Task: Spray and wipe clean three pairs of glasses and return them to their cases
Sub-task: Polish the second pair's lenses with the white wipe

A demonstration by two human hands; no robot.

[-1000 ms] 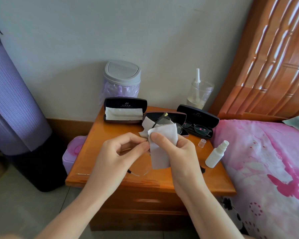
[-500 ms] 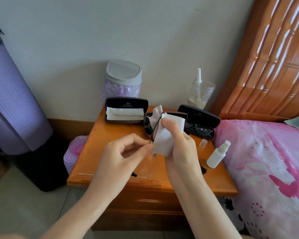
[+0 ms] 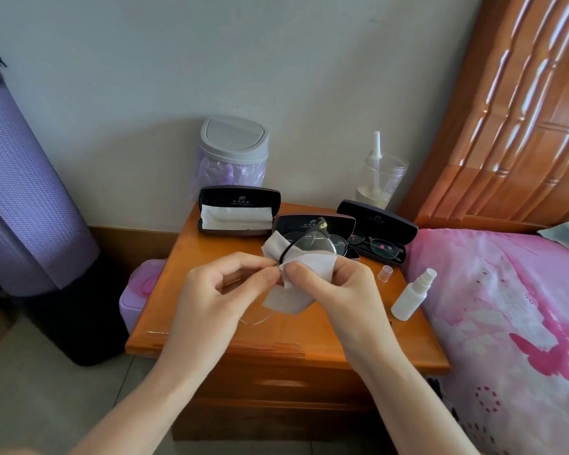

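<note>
Above the wooden nightstand (image 3: 191, 257), my left hand (image 3: 220, 290) pinches a pair of thin-rimmed glasses (image 3: 312, 244) at the frame. My right hand (image 3: 335, 287) pinches a white cleaning cloth (image 3: 312, 269) around one lens. Three black cases stand open at the back: the left case (image 3: 240, 208) holds a white cloth, the middle case (image 3: 312, 224) holds another pair partly hidden by my hands, and the right case (image 3: 378, 228) holds dark-framed glasses (image 3: 375, 246). A small white spray bottle (image 3: 413, 295) stands uncapped at the right, its clear cap (image 3: 385, 273) beside it.
A grey-lidded mini bin (image 3: 233, 156) and a clear jar with a nozzle (image 3: 380, 178) stand against the wall. A pink bed (image 3: 506, 307) borders the right, with a wooden headboard (image 3: 523, 110). A purple rolled mat (image 3: 23, 192) stands on the left, and a pink box (image 3: 138, 287) sits beside the nightstand.
My right hand has slid the cloth down along the lens toward my left fingers, and the glasses have turned so that a temple arm points up and away.
</note>
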